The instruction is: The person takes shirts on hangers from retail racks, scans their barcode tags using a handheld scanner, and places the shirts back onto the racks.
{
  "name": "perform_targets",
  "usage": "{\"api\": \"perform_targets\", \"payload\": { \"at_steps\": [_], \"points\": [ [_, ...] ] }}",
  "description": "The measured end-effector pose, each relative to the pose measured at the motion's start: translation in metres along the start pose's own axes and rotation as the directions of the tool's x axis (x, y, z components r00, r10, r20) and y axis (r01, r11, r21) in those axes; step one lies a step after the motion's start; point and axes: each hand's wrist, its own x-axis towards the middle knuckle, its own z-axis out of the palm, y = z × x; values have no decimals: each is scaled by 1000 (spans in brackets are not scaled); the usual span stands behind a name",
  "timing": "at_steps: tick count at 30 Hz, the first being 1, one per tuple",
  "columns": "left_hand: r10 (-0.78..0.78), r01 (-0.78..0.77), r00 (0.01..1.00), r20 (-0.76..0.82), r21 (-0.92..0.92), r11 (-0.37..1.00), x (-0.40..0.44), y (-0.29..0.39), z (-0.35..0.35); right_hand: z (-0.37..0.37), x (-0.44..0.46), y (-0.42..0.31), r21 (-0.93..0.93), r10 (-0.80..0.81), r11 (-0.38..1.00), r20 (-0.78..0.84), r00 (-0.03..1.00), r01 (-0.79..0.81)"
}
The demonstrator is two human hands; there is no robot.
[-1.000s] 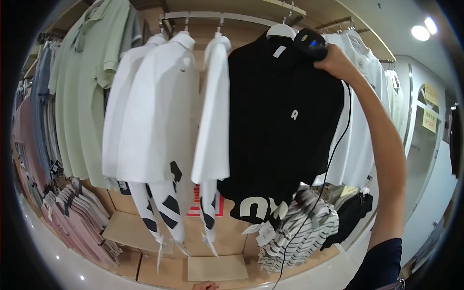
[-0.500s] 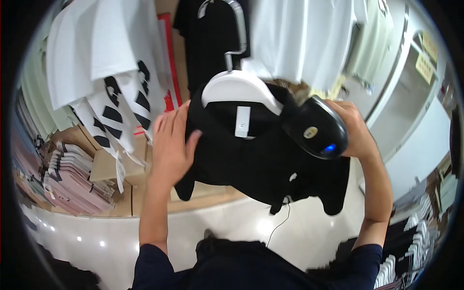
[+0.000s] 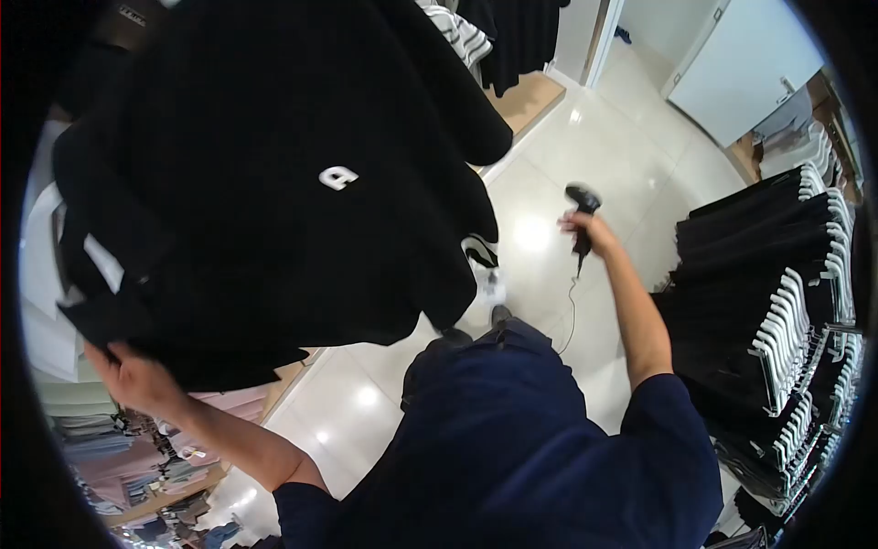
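A black collared shirt fills the upper left, spread out towards me, with a small white letter emblem on it. A white label shows inside its collar at the left. My left hand is at the collar end and grips the shirt there; its fingertips are partly hidden behind the black cloth. Out to the right, over the floor, my right hand is closed round the handle of a black handheld barcode scanner. A thin cable hangs down from the scanner's handle.
Racks of black garments on white hangers line the right side. Pink and grey clothes are stacked at the lower left. A white door stands at the upper right, beyond the shiny tiled floor.
The shirt has swung up and left, looming larger, with my left hand now at its collar. My right hand has drawn the scanner away from the shirt. The view has turned right.
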Motion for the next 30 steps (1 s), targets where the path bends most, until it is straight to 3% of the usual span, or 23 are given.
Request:
{"api": "perform_targets", "payload": {
  "at_steps": [1,4,7,11,14,15,17,18,19,21,22,23,25,27,29,30],
  "points": [
    [4,-3,1000,-14,40,999,6,-4,-8,5,4,50,54,139,989,10,990,-140],
    [-103,102,993,-61,-9,995,10,16,-29,58,-3,135,122,327,931,140,935,-344],
    [-115,119,989,-92,44,992,16,16,-46,110,-1,156,190,354,899,218,909,-395],
    [-178,184,980,-85,71,980,22,21,-63,156,30,137,324,274,869,314,909,-374],
    [-126,142,986,-111,151,978,19,33,-72,198,61,115,532,194,767,341,920,-359],
    [-119,137,986,-114,161,977,19,27,-74,219,72,105,635,211,687,291,933,-354],
    [-107,128,987,-122,181,975,15,4,-81,247,102,103,779,-11,573,318,948,-255],
    [-87,110,990,-113,215,970,13,-3,-85,261,113,98,881,-2,376,309,951,-286],
    [-67,91,992,-103,249,964,11,-9,-89,270,124,96,915,-114,343,264,958,-212],
    [-88,104,994,-69,277,955,5,-15,-94,291,132,45,955,-55,296,-14,998,30],
    [-131,138,990,-46,272,952,0,-13,-96,283,146,39,955,-74,295,-9,997,30],
    [-174,173,985,-21,268,948,-6,-15,-98,272,148,39,902,-155,432,59,986,14],
    [-197,175,979,52,279,944,-25,-43,-101,258,154,9,954,-417,287,204,886,-84],
    [-215,169,971,103,339,926,-51,-75,-97,261,146,-8,778,-351,625,200,915,69],
    [-252,186,954,160,343,921,-75,-84,-89,273,128,-5,621,-116,781,254,960,-70],
    [-244,190,954,177,273,943,-86,-93,-87,278,130,24,612,-124,784,312,942,-100]
  ]
}}
